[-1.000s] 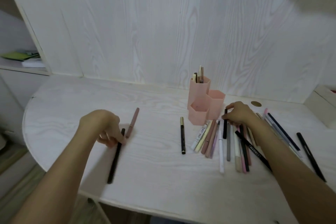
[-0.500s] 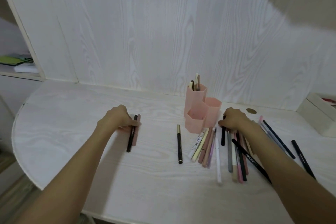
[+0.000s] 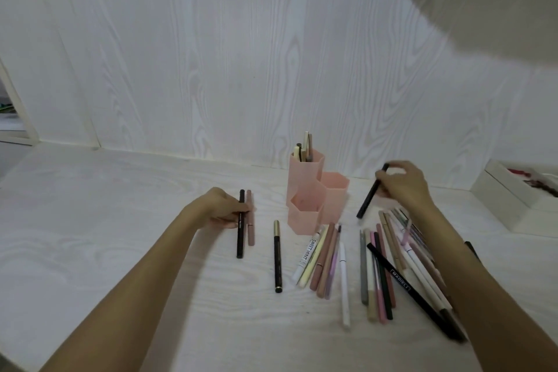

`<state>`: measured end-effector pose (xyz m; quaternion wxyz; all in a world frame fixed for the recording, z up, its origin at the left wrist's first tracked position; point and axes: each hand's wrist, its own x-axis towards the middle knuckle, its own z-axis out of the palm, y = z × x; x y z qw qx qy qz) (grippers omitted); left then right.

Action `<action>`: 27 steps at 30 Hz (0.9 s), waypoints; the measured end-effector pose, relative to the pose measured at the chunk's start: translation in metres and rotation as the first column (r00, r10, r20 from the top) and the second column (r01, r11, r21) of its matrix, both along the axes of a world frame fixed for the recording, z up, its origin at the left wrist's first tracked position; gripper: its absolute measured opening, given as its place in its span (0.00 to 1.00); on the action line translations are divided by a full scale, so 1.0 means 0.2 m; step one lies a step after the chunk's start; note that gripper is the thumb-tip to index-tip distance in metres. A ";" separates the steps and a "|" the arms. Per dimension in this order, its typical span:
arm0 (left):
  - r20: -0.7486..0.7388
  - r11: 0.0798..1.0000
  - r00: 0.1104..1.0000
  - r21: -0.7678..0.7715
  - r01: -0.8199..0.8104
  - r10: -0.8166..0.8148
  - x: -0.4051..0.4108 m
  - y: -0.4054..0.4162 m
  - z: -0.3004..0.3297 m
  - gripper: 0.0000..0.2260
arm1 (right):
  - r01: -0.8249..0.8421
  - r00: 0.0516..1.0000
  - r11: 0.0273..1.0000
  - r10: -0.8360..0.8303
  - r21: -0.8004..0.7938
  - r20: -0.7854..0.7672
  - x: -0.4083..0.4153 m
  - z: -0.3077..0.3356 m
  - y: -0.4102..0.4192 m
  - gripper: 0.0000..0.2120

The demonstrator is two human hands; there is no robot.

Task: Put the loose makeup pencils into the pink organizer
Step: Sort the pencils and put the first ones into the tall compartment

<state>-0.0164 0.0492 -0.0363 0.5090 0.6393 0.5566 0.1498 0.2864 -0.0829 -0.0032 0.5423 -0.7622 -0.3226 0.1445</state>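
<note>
While hexagonal organizer (image 3: 305, 214) stands, right hand (image 3: 403, 187) pinching slim pencil (image 3: 370, 196)

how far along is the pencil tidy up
Barely begun. A few pencils stand in the tallest cell of the pink organizer. The right hand holds a black pencil lifted; the left hand touches a black pencil and pink pencil. The big loose pile remains.

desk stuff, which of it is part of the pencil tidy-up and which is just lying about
Part of the job:
- pink organizer
- black pencil held by the right hand
- black and pink pencils at the left hand
- gold-capped black pencil
- loose pencil pile

Just lying about:
- white box at the right
</note>
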 end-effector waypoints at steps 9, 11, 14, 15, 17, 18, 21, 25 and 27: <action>-0.176 0.972 0.984 0.224 0.074 -0.034 0.09 0.03 -0.03 0.16 | -0.106 0.969 0.855 -0.026 0.507 0.245 -0.26 0.37 0.06 0.17; -0.205 0.964 0.978 0.248 0.094 -0.042 0.09 0.02 -0.03 0.16 | -0.186 0.921 0.881 0.001 0.436 0.390 -0.32 0.39 0.10 0.19; -0.191 0.964 0.980 0.247 0.100 -0.053 0.08 0.01 -0.03 0.17 | -0.253 0.732 0.944 0.045 0.210 0.680 -0.38 0.35 0.14 0.19; -0.182 0.963 0.982 0.250 0.096 -0.051 0.08 0.01 -0.04 0.17 | -0.253 0.655 0.958 0.066 0.135 0.753 -0.39 0.32 0.15 0.18; -0.136 0.967 0.990 0.245 0.070 -0.037 0.07 0.00 -0.05 0.17 | -0.238 0.553 0.971 0.113 0.027 0.825 -0.39 0.27 0.17 0.14; -0.098 0.970 0.995 0.238 0.055 -0.033 0.07 0.00 -0.05 0.17 | -0.223 0.535 0.975 0.135 -0.015 0.834 -0.39 0.25 0.17 0.12; -0.018 0.972 0.999 0.232 0.040 -0.036 0.05 -0.01 -0.05 0.17 | -0.192 0.539 0.976 0.191 -0.102 0.821 -0.37 0.19 0.18 0.10; -0.001 0.974 1.000 0.227 0.014 -0.014 0.03 -0.02 -0.05 0.18 | -0.204 0.587 0.971 0.221 -0.122 0.779 -0.34 0.17 0.18 0.12; 0.056 0.979 0.998 0.201 -0.014 0.003 0.03 -0.03 -0.03 0.18 | -0.221 0.642 0.966 0.249 -0.135 0.725 -0.33 0.18 0.17 0.12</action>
